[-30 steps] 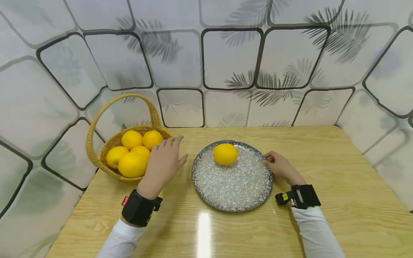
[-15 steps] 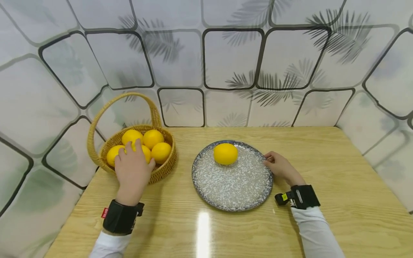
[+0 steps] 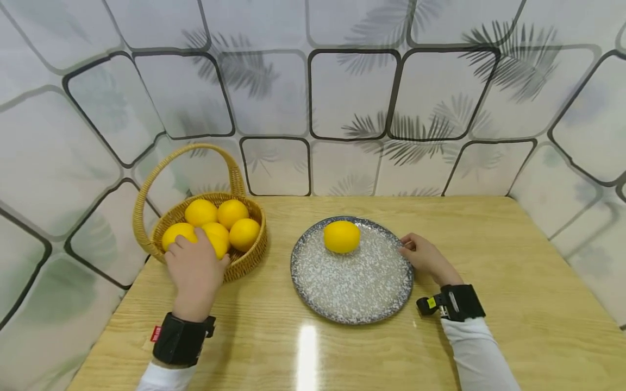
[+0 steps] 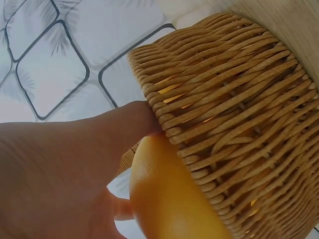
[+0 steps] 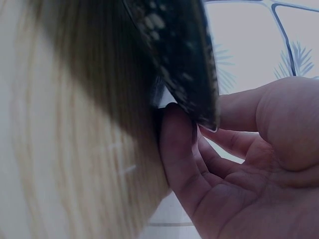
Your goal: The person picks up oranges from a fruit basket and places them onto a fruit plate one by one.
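On the left stands a wicker basket (image 3: 251,265) with an arched handle, holding several yellow lemons (image 3: 244,234). My left hand (image 3: 194,274) reaches over its front rim, curled round the nearest lemon (image 4: 172,191). The left wrist view has the thumb across the top of this fruit beside the woven rim, with a finger on its far side. From the head, my hand mostly hides it. A round speckled grey plate (image 3: 352,288) with a dark rim lies mid-table, with one lemon (image 3: 341,237) near its back. At the plate's right edge, my right hand (image 3: 429,259) pinches the rim between thumb and fingers.
The wooden table (image 3: 528,304) runs back to a patterned curtain (image 3: 352,92) that also closes off both sides. The basket's handle (image 3: 161,171) arches high over the fruit.
My left hand has moved from the basket's right side leftward and down onto the front lemon, uncovering the lemon at the basket's right. The right hand and the plate have stayed in place.
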Action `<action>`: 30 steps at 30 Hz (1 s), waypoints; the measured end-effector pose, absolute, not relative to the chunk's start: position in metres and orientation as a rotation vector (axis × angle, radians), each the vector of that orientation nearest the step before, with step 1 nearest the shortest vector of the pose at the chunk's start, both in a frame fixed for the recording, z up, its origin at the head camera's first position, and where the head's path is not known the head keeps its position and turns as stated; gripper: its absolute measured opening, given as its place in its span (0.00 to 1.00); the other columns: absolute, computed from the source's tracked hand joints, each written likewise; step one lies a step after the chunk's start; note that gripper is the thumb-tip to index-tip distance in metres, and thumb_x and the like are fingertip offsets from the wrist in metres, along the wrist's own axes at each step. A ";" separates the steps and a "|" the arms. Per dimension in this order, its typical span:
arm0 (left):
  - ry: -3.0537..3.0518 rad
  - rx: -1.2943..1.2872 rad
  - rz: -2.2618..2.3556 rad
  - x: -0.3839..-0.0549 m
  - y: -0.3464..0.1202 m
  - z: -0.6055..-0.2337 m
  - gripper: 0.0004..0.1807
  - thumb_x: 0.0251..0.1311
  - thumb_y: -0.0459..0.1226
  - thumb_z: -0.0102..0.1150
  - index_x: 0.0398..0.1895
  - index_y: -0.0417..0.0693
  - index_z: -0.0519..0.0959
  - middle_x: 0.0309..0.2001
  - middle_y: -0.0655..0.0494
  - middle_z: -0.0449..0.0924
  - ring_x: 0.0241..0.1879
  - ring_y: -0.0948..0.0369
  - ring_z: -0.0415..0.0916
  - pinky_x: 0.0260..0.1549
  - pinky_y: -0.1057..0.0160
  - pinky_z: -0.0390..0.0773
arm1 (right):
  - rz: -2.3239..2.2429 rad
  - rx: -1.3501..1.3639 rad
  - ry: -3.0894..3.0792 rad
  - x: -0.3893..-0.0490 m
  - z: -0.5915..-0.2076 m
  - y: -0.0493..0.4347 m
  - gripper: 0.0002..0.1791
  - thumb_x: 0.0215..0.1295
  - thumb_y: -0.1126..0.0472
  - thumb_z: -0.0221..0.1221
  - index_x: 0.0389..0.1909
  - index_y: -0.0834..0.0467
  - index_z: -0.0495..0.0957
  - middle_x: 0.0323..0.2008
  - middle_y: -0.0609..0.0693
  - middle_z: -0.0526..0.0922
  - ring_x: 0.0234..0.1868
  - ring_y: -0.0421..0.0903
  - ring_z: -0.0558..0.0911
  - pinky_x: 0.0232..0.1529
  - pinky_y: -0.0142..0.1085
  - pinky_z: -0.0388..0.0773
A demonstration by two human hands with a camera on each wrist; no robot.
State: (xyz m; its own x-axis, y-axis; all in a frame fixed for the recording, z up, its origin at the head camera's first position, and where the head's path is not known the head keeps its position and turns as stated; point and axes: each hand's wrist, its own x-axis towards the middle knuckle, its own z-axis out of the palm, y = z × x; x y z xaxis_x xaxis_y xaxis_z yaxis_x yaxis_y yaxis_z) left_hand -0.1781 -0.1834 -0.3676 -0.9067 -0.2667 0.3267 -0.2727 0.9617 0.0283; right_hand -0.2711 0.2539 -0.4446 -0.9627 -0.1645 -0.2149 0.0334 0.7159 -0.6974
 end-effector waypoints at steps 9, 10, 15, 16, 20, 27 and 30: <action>-2.717 0.326 -0.004 -0.179 -0.187 -0.376 0.49 0.43 0.51 0.72 0.62 0.25 0.66 0.42 0.15 0.72 0.40 0.29 0.70 0.38 0.36 0.73 | -1.081 -0.077 2.670 -0.268 -0.444 0.253 0.22 0.73 0.59 0.47 0.60 0.70 0.66 0.54 0.73 0.74 0.51 0.63 0.74 0.48 0.53 0.76; -2.706 0.315 -0.017 -0.179 -0.187 -0.377 0.49 0.42 0.51 0.72 0.61 0.25 0.67 0.42 0.15 0.72 0.39 0.29 0.70 0.38 0.36 0.73 | -1.077 -0.076 2.671 -0.269 -0.444 0.253 0.22 0.73 0.60 0.47 0.60 0.70 0.66 0.54 0.73 0.74 0.51 0.63 0.74 0.48 0.53 0.76; -2.657 0.287 -0.069 -0.180 -0.191 -0.378 0.48 0.37 0.51 0.74 0.57 0.26 0.69 0.39 0.16 0.73 0.38 0.29 0.69 0.35 0.35 0.73 | -1.079 -0.072 2.673 -0.269 -0.443 0.253 0.22 0.72 0.60 0.47 0.60 0.70 0.66 0.54 0.72 0.74 0.51 0.62 0.75 0.48 0.52 0.76; -2.645 0.286 -0.076 -0.180 -0.192 -0.378 0.48 0.36 0.51 0.75 0.56 0.26 0.70 0.38 0.17 0.73 0.38 0.29 0.69 0.35 0.35 0.73 | -1.082 -0.079 2.672 -0.269 -0.442 0.252 0.22 0.73 0.60 0.47 0.60 0.70 0.66 0.54 0.73 0.74 0.51 0.62 0.75 0.47 0.52 0.76; -2.590 0.277 -0.100 -0.182 -0.192 -0.378 0.47 0.33 0.52 0.75 0.54 0.28 0.72 0.38 0.18 0.74 0.37 0.29 0.70 0.34 0.35 0.73 | -1.094 -0.091 2.673 -0.267 -0.442 0.251 0.22 0.72 0.60 0.48 0.60 0.70 0.66 0.53 0.72 0.75 0.50 0.62 0.75 0.47 0.52 0.76; -2.532 0.149 -0.163 -0.184 -0.184 -0.371 0.46 0.33 0.51 0.75 0.55 0.30 0.73 0.45 0.18 0.74 0.42 0.29 0.70 0.39 0.34 0.72 | -1.114 -0.102 2.673 -0.265 -0.443 0.250 0.21 0.72 0.60 0.49 0.59 0.71 0.66 0.52 0.72 0.75 0.50 0.62 0.75 0.47 0.52 0.76; -2.498 0.069 -0.163 -0.185 -0.179 -0.369 0.46 0.31 0.50 0.76 0.54 0.31 0.73 0.44 0.19 0.74 0.42 0.30 0.70 0.37 0.36 0.72 | -1.116 -0.094 2.674 -0.266 -0.443 0.251 0.21 0.72 0.60 0.49 0.59 0.70 0.67 0.52 0.72 0.75 0.50 0.61 0.75 0.47 0.52 0.76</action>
